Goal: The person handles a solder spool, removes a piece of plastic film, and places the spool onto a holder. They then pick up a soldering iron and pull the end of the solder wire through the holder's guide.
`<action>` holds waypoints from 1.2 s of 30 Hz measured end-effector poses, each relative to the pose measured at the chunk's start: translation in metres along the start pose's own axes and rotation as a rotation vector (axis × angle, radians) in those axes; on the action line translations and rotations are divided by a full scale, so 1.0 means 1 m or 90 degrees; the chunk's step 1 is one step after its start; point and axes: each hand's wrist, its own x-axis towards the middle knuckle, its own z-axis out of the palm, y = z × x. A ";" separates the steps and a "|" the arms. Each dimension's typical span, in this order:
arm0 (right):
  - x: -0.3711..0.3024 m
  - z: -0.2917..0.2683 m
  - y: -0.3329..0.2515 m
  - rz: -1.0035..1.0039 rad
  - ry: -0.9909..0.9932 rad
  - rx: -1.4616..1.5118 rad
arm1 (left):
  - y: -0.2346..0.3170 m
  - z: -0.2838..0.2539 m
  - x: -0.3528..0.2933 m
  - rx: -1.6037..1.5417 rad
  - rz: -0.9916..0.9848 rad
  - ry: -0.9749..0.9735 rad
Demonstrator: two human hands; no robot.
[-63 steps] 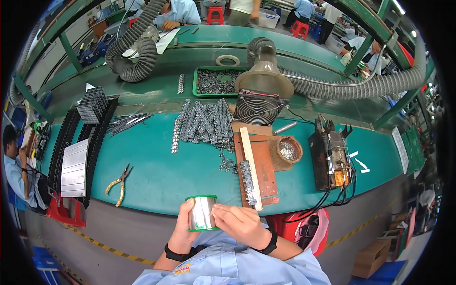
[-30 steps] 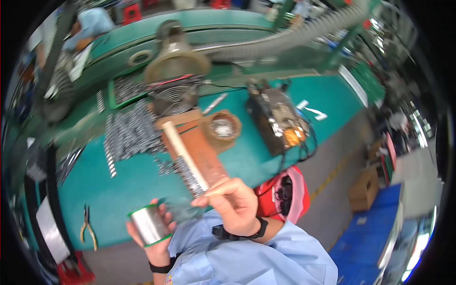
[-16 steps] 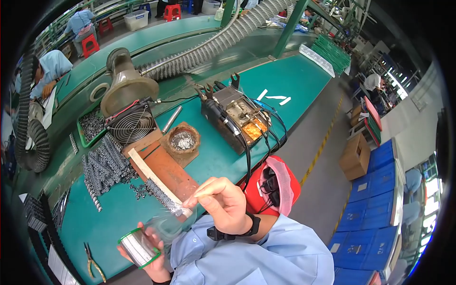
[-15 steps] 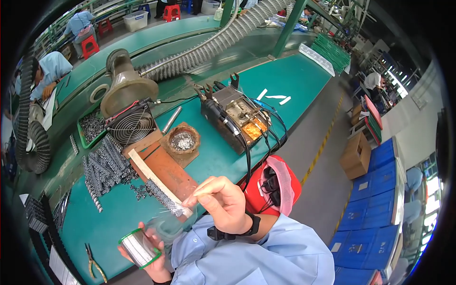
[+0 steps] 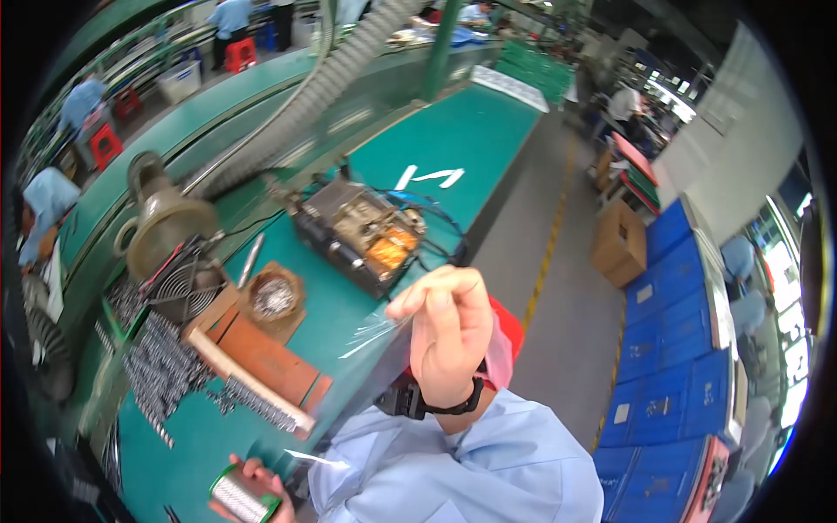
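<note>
Wrapped around a spool of silvery wire with green rims, my left hand is low at the bench's near edge. My right hand is raised to its right, thumb and fingers pinched on a crinkled clear plastic film. The film is smeared by motion and hangs down toward my sleeve. Below the right hand, partly hidden, is a red bin with a pink mesh liner. Small metal-pinned parts line a wooden strip on the orange-brown board.
A soldering unit with trailing cables stands mid-bench. Beside it are a pot of silvery bits, a fan and an extraction hood. Grey parts are heaped at left. Blue boxes line the right side.
The view has swung to the right. My right hand has lifted the plastic film away from the parts and the spool, toward the bin side. My left hand still holds the spool.
</note>
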 end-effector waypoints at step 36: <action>0.179 -0.225 0.170 -0.202 -0.129 -0.983 | -0.003 0.016 0.009 -0.064 -0.008 0.091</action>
